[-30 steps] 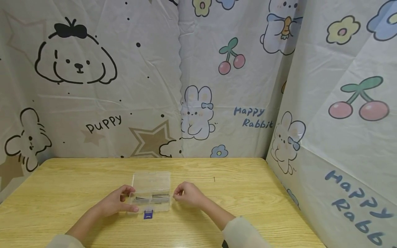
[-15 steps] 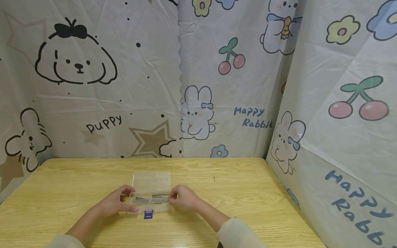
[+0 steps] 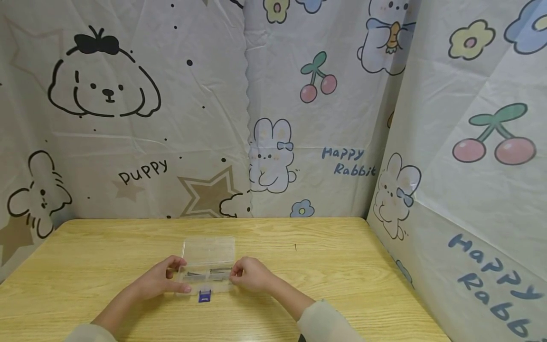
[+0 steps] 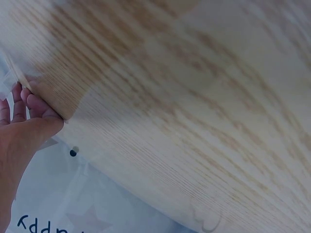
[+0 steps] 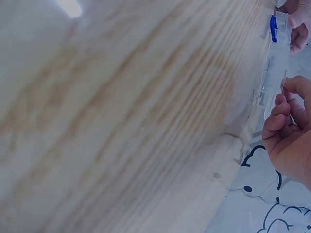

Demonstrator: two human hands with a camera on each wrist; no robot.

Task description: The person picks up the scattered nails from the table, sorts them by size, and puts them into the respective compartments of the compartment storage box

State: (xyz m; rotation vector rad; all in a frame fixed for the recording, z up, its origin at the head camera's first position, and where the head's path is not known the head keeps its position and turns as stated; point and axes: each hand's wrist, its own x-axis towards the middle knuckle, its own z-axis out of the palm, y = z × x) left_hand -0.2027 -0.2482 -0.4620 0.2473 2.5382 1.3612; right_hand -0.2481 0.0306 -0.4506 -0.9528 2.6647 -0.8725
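A clear plastic box (image 3: 221, 286) with its lid (image 3: 208, 250) raised lies on the table, several thin metal nails (image 3: 195, 273) in its compartments. A blue latch (image 3: 204, 296) hangs at its front. My left hand (image 3: 159, 278) grips the box's left end, thumb at the front and fingers behind. At the right end, my right hand (image 3: 253, 275) is over the box's edge. In the right wrist view, that hand's fingertips pinch a thin nail (image 5: 285, 80), small and mostly hidden. The left wrist view has my left hand (image 4: 26, 116) at its edge.
One loose nail (image 3: 295, 247) lies on the wooden table (image 3: 342, 285), to the right behind the box. A printed cloth (image 3: 205, 118) hangs behind the table, and another stretch of it runs along the right side.
My right hand has moved left from beside the box to over its right end. The left hand keeps its grip on the box, which stays in place.
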